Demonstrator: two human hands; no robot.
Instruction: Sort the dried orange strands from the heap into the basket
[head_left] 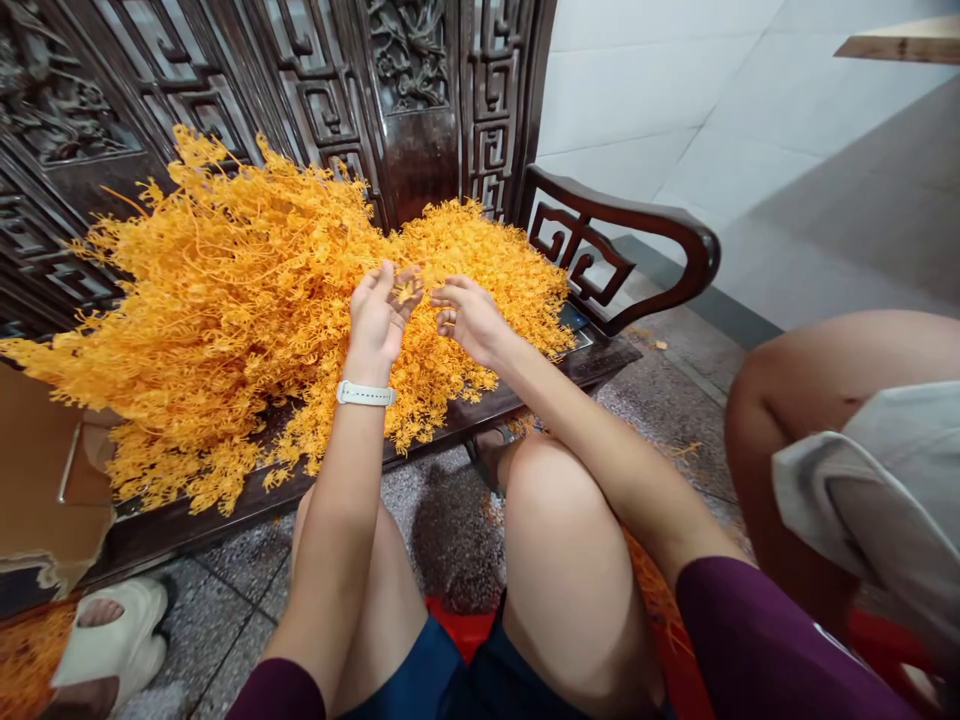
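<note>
From here I see the left hand [375,315], fingers half open, a small yellow bit [406,292] among them; I can't tell if it's gripped. Just beside them, the right hand's [476,320] fingers curl loosely, their hold unclear too. Yellow flowers [217,290] lie heaped on the bench [424,155], behind and around both hands' fingers.
</note>
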